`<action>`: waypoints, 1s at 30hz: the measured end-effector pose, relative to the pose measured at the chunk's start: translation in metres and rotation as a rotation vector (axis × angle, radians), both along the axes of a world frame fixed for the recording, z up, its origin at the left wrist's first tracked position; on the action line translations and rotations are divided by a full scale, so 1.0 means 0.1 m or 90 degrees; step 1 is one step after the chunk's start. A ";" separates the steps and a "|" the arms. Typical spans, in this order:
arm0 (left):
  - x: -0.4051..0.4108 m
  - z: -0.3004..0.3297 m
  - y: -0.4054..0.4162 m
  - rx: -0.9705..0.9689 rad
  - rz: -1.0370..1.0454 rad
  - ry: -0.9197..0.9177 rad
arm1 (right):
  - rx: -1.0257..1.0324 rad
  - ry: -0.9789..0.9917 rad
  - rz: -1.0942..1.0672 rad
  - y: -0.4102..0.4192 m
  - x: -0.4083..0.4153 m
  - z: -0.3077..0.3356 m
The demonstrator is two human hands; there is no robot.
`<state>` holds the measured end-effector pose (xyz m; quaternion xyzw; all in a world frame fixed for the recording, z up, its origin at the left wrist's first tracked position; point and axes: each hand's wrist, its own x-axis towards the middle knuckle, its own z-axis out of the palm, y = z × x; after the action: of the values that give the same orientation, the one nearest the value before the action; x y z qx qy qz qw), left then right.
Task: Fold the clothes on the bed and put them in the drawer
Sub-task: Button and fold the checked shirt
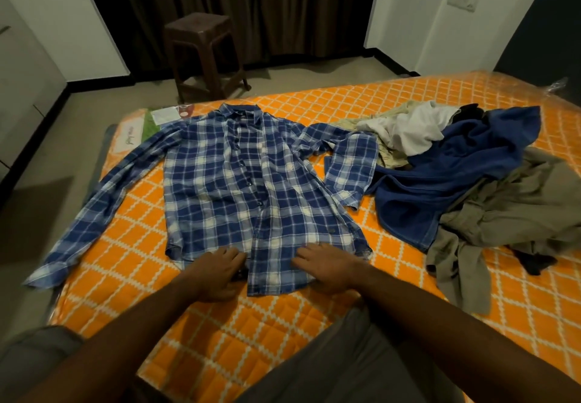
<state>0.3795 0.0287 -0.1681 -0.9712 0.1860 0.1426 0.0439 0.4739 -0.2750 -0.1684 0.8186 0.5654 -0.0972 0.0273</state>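
Note:
A blue and white plaid shirt (239, 182) lies spread flat, front up, on the orange patterned mattress (267, 324). Its left sleeve stretches out toward the mattress edge; its right sleeve is bent back on itself. My left hand (217, 273) rests on the shirt's bottom hem left of the button line, fingers fairly straight. My right hand (327, 269) presses flat on the hem to the right. A pile of unfolded clothes lies to the right: a blue garment (440, 182), a white one (415, 132) and an olive one (509, 214). No drawer is in view.
A dark brown plastic stool (204, 53) stands on the floor beyond the mattress, in front of dark curtains (251, 0). Bare floor lies to the left of the mattress. My knee in grey trousers (345, 371) rests on the near edge.

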 end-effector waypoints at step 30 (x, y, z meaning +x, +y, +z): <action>-0.05 -0.01 -0.16 0.022 0.070 -0.009 | 0.132 0.251 -0.499 1.23 -0.69 -0.10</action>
<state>0.3741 0.0126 -0.1692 -0.9799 0.1298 0.1411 0.0543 0.4053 -0.1517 -0.1785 0.9354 0.2134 -0.1972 -0.2017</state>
